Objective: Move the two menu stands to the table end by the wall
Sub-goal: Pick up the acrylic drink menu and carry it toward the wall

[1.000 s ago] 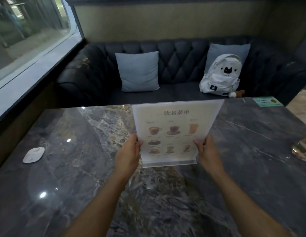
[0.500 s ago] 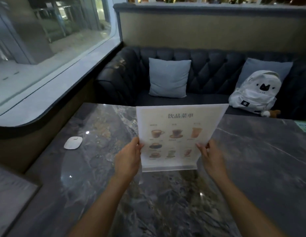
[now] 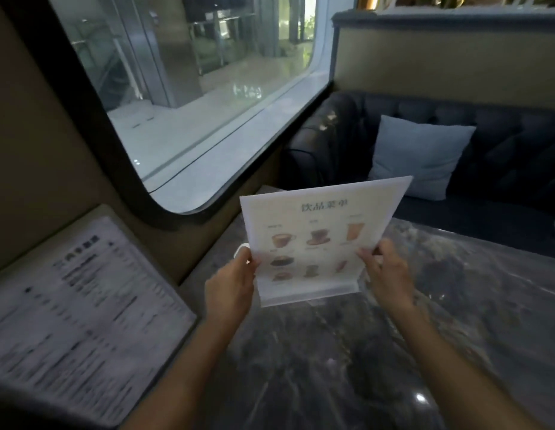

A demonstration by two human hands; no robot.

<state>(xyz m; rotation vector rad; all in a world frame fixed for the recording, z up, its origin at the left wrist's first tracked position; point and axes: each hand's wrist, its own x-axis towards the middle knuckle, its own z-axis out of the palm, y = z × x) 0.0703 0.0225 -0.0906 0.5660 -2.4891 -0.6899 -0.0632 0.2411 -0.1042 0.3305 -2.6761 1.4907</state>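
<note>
A clear acrylic menu stand (image 3: 316,237) with a drinks sheet of cup pictures hangs just above the dark marble table (image 3: 347,352), tilted slightly. My left hand (image 3: 231,283) grips its left edge and my right hand (image 3: 386,268) grips its right edge. At the lower left a second menu (image 3: 74,308), a blurred sheet of text in a frame, leans against the wall below the window. A small white object (image 3: 240,250) peeks out behind my left hand.
A wide window (image 3: 183,97) with a dark rounded frame runs along the wall at the left. A dark tufted sofa (image 3: 502,156) with a pale blue cushion (image 3: 420,156) stands beyond the table's far edge.
The view has swung left toward the window wall, and both hands have carried the drinks menu stand leftward over the table. The text menu at the lower left has come into view.
</note>
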